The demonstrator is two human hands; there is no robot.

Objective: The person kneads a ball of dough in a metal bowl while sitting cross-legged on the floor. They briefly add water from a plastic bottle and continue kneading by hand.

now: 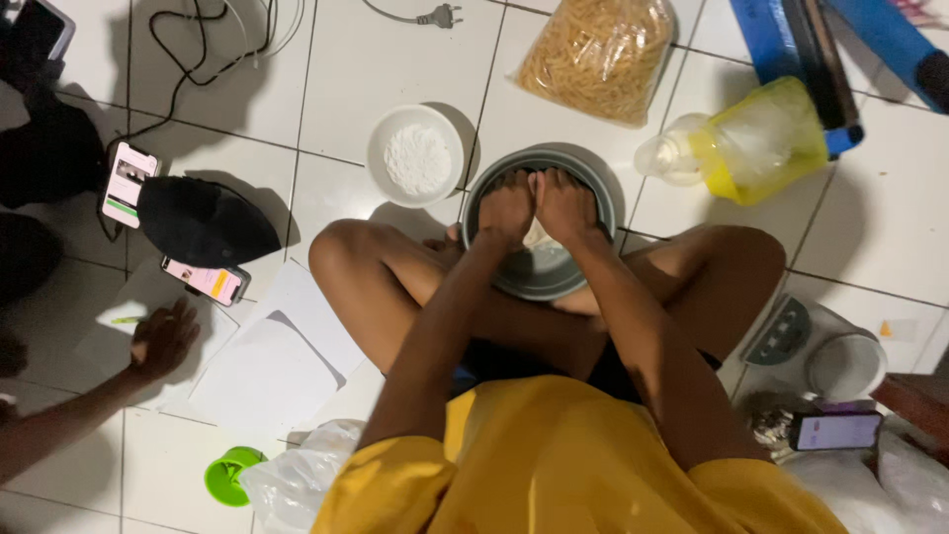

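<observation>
This looks like a home, with cooking done on the white tiled floor rather than at a counter. A grey metal pot, a white bowl of powder, a bag of dry pasta and a yellow jug stand about, beside a kitchen scale (phones, papers and a loose power cord lie among them too)
</observation>
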